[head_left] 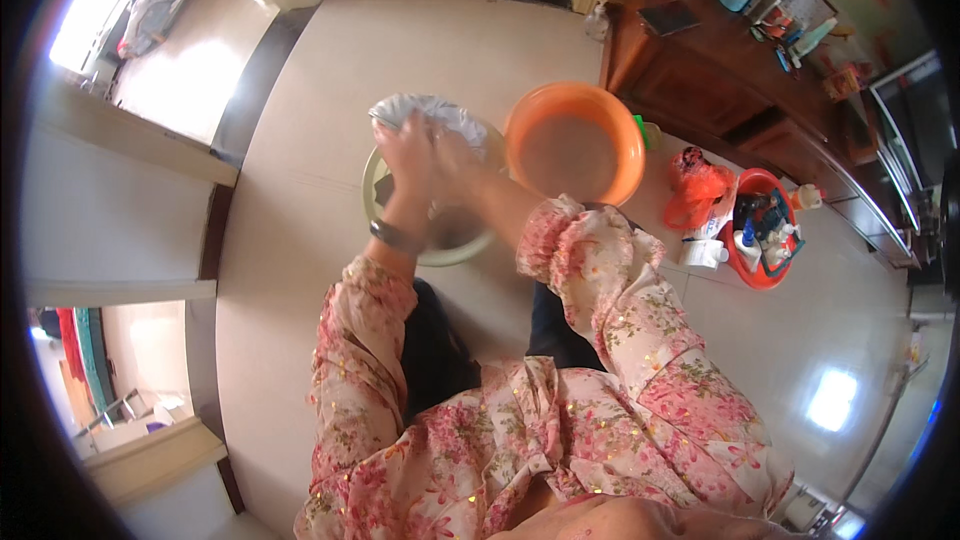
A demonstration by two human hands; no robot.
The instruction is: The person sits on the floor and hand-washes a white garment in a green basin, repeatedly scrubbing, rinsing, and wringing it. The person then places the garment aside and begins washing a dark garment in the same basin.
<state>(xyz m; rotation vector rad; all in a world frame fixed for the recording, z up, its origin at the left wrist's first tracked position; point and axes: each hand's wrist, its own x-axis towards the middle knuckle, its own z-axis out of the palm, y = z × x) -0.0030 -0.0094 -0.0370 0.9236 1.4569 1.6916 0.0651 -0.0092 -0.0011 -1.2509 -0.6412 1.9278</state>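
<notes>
A light green basin (pixel 367 199) stands on the floor in front of me, between my feet and the far wall. Over its far side hangs a whitish, crumpled cloth (pixel 450 114), possibly thin fabric. My left hand (pixel 405 154), with a dark band at the wrist, grips the cloth on its left part. Close beside it, my right hand (pixel 459 161) holds the cloth too; motion blur hides its fingers. Dark contents (pixel 454 229) show inside the basin below my wrists. Right of it, an orange basin (pixel 630 157) holds murky, greyish-brown liquid (pixel 568 157).
A red plastic bag (pixel 701 191), a white container (pixel 703 253) and a red basket (pixel 754 283) of bottles stand on the floor at right. A dark wooden cabinet (pixel 690 82) bears bottles and small items. A pump bottle (pixel 598 21) stands by its end. Doorways open at left.
</notes>
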